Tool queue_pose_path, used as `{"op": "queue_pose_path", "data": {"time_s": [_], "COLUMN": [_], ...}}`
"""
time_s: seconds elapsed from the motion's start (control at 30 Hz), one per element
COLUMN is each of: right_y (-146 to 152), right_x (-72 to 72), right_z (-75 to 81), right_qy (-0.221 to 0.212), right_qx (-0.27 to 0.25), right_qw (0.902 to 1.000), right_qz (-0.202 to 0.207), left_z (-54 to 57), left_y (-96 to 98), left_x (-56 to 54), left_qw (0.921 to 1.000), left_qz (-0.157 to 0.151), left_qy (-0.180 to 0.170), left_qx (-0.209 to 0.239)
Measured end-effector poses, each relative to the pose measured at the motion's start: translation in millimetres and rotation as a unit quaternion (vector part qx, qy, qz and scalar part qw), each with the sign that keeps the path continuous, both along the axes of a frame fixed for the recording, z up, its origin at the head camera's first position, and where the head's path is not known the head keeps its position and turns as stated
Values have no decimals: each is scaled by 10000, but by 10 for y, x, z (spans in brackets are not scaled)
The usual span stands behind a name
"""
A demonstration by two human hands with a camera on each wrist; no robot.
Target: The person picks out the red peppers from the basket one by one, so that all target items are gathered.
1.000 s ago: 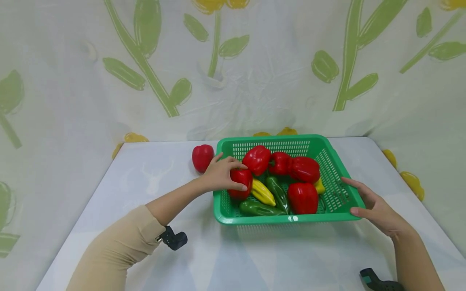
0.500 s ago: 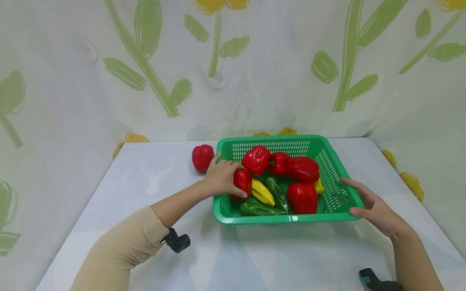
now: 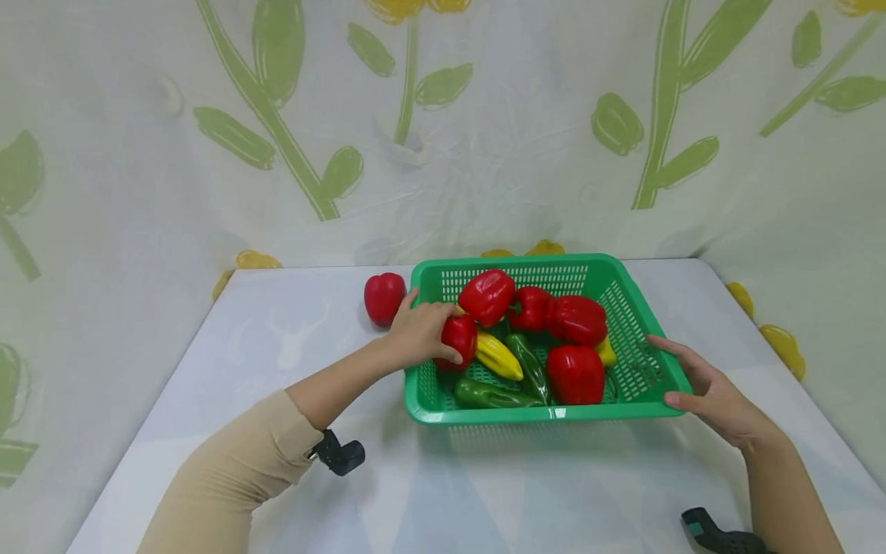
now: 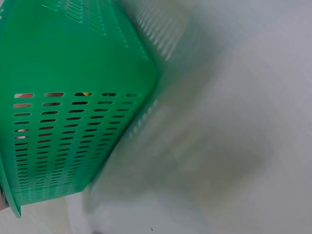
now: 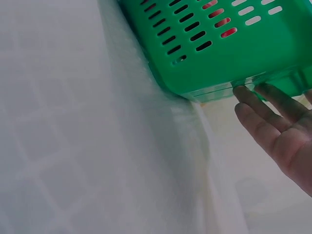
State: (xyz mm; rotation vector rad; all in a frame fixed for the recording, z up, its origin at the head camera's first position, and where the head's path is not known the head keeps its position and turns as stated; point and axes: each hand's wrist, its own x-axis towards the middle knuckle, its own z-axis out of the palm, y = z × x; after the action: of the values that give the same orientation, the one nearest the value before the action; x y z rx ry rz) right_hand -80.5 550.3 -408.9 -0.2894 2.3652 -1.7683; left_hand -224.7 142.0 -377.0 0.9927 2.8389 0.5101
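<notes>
A green plastic basket (image 3: pixel 547 415) with slotted walls holds several red bell peppers (image 3: pixel 576 374), two long green peppers (image 3: pixel 529 368) and a long yellow pepper (image 3: pixel 500 357). My left hand (image 3: pixel 418 336) reaches over the basket's left rim and grips a red bell pepper at the near left inside, thumb in front and fingers behind. In the left wrist view only the basket's outer wall (image 4: pixel 73 63) shows; the held pepper is hidden. My right hand (image 3: pixel 713 396) touches the right rim near the front corner. Its outstretched fingers (image 5: pixel 261 129) meet the outer wall in the right wrist view.
One more red bell pepper (image 3: pixel 384 298) lies on the white table (image 3: pixel 332 508), just left of the basket. A small yellow piece (image 3: pixel 606 352) peeks out beside the peppers at the basket's right. A patterned cloth wall (image 3: pixel 512 177) rises directly behind the table.
My left hand has shifted slightly with the red bell pepper in its grip. The yellow pepper and the red one behind it have moved a little toward the back. The right hand stays put.
</notes>
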Motion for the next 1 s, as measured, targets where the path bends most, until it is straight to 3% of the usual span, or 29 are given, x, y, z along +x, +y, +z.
{"op": "queue_pose_path", "data": {"time_s": [0.17, 0.43, 0.63, 0.87, 1.0], "right_y": [1, 1, 10, 21, 24], "right_x": [-8, -15, -9, -9, -15], "right_z": [-23, -35, -54, -56, -53], "right_qy": [25, -8, -51, -52, -20], "right_qx": [-161, -218, -329, -257, -272], "right_qw": [9999, 9998, 9994, 9997, 9996], "right_qz": [38, -47, 23, -23, 9], "left_z": [28, 41, 74, 111, 133], "left_y": [-16, -53, -101, -215, -267], "left_x": [-8, -17, -34, -82, -115], "left_qw": [9997, 9973, 9955, 9798, 9710], "left_qz": [-209, -500, -395, -142, -13], "left_qy": [-16, 276, -154, -447, -519], "left_qx": [125, 453, 849, 1944, 2336]}}
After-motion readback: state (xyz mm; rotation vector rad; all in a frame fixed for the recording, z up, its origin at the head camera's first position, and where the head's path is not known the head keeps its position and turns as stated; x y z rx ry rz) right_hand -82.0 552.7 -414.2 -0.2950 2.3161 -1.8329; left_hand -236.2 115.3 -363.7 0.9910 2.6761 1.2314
